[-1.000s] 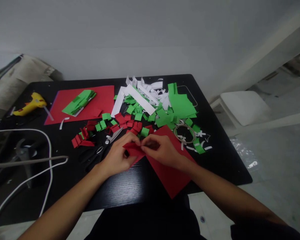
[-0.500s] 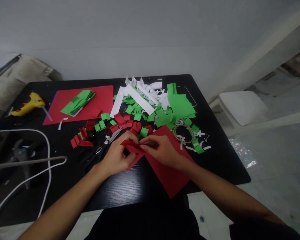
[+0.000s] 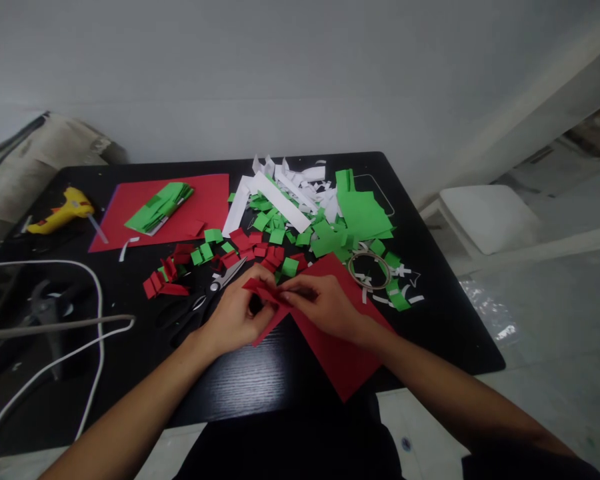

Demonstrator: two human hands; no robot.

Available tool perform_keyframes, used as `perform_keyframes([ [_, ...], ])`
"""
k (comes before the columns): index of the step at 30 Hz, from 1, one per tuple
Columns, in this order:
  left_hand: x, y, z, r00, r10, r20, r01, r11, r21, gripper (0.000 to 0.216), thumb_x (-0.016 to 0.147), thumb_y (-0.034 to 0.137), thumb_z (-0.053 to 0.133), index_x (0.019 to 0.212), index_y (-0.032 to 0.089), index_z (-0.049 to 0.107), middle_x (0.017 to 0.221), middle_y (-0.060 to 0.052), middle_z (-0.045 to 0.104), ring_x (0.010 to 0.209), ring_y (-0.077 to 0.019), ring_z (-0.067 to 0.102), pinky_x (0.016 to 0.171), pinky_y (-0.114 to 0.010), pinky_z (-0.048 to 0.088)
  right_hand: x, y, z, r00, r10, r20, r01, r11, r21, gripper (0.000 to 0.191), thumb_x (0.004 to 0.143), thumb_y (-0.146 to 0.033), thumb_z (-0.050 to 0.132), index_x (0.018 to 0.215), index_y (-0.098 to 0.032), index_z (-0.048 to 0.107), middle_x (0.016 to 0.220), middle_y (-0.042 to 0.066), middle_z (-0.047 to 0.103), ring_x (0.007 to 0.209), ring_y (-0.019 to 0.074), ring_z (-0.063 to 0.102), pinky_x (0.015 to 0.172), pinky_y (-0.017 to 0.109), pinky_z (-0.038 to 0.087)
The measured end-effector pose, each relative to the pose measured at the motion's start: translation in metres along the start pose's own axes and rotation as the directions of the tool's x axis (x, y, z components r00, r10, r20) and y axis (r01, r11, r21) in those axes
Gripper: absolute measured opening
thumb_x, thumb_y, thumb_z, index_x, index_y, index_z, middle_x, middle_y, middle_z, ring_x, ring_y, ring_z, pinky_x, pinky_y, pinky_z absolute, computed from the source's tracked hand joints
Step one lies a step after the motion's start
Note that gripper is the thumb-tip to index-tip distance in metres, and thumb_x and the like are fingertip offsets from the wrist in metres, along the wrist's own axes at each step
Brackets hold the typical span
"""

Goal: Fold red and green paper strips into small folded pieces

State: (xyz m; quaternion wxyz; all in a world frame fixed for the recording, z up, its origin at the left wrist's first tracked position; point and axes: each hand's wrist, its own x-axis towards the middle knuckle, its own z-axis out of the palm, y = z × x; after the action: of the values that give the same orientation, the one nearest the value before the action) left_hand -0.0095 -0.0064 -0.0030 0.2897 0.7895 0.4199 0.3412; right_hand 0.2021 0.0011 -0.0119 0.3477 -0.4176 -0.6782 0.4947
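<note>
Above the front of the black table, a folded strip of red paper [image 3: 274,323] is pinched between both hands. My left hand [image 3: 237,312] is closed around its left part, thumb and fingers bent. At the fold, the fingertips of my right hand [image 3: 325,303] press together on the same strip. Under my right hand lies a larger red sheet [image 3: 347,360], one corner toward me. Scissors [image 3: 207,297] with black handles rest just left of my left hand, blades parted. Small red paper pieces [image 3: 267,253] lie scattered beyond my fingers.
Green paper [image 3: 365,213] and white strips [image 3: 283,200] are heaped at the back. A ring [image 3: 369,270] lies at right. Farther left are a yellow glue gun [image 3: 65,212], a red sheet [image 3: 210,200] with folded green paper, pliers [image 3: 50,320] and a white cable [image 3: 100,333].
The view has shifted slightly, so the table sits a little lower and farther right. Both hands keep their hold on the red strip, with hardly any movement.
</note>
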Motion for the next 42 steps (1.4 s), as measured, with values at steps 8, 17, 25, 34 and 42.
perform_keyframes([
  [8, 0.0011, -0.0002, 0.0001, 0.999, -0.042, 0.008, 0.043, 0.998, -0.037, 0.018, 0.083, 0.009, 0.060, 0.095, 0.022, 0.055, 0.095, -0.002, 0.063, 0.087, -0.0190, 0.065, 0.072, -0.031, 0.052, -0.0001, 0.0018, 0.0022, 1.000, 0.017, 0.002, -0.017, 0.999, 0.049, 0.014, 0.091, -0.026, 0.072, 0.101, -0.019, 0.080, 0.092, 0.004, 0.082, 0.080, 0.0176, 0.077, 0.073, 0.027, 0.058],
  [17, -0.0009, -0.0027, 0.0018, 0.996, -0.074, 0.053, 0.076, 0.996, -0.042, 0.016, 0.083, 0.010, 0.061, 0.093, 0.021, 0.059, 0.097, -0.003, 0.061, 0.090, -0.0203, 0.065, 0.074, -0.032, 0.053, -0.0008, 0.0031, 0.0044, 0.994, 0.096, 0.051, -0.103, 0.983, 0.153, 0.015, 0.087, -0.026, 0.075, 0.100, -0.018, 0.079, 0.094, 0.005, 0.082, 0.088, 0.0204, 0.079, 0.081, 0.029, 0.062],
  [25, -0.0013, -0.0033, 0.0013, 0.998, -0.012, 0.054, 0.014, 0.999, -0.050, 0.016, 0.085, 0.007, 0.058, 0.094, 0.020, 0.059, 0.102, -0.004, 0.062, 0.091, -0.0191, 0.065, 0.075, -0.032, 0.054, -0.0005, 0.0030, 0.0030, 0.999, 0.046, 0.022, -0.047, 0.998, 0.040, 0.014, 0.091, -0.024, 0.071, 0.100, -0.018, 0.080, 0.093, 0.005, 0.082, 0.083, 0.0184, 0.077, 0.076, 0.027, 0.058],
  [34, 0.0005, -0.0001, -0.0008, 0.998, -0.038, 0.049, 0.038, 0.999, -0.002, 0.025, 0.081, 0.008, 0.059, 0.101, 0.022, 0.057, 0.099, -0.002, 0.064, 0.087, -0.0196, 0.066, 0.074, -0.033, 0.054, -0.0010, 0.0020, 0.0011, 0.998, 0.047, 0.037, -0.047, 0.999, -0.007, 0.014, 0.093, -0.022, 0.069, 0.102, -0.019, 0.080, 0.091, 0.004, 0.081, 0.081, 0.0182, 0.076, 0.075, 0.027, 0.057],
  [42, -0.0001, -0.0028, -0.0006, 0.998, -0.048, 0.042, 0.048, 0.999, -0.004, 0.023, 0.082, 0.009, 0.059, 0.101, 0.022, 0.058, 0.100, -0.003, 0.064, 0.091, -0.0202, 0.066, 0.079, -0.034, 0.054, 0.0000, -0.0007, 0.0027, 0.999, 0.050, -0.006, -0.050, 0.994, 0.095, 0.015, 0.090, -0.024, 0.070, 0.102, -0.018, 0.079, 0.097, 0.006, 0.082, 0.088, 0.0194, 0.078, 0.081, 0.030, 0.061],
])
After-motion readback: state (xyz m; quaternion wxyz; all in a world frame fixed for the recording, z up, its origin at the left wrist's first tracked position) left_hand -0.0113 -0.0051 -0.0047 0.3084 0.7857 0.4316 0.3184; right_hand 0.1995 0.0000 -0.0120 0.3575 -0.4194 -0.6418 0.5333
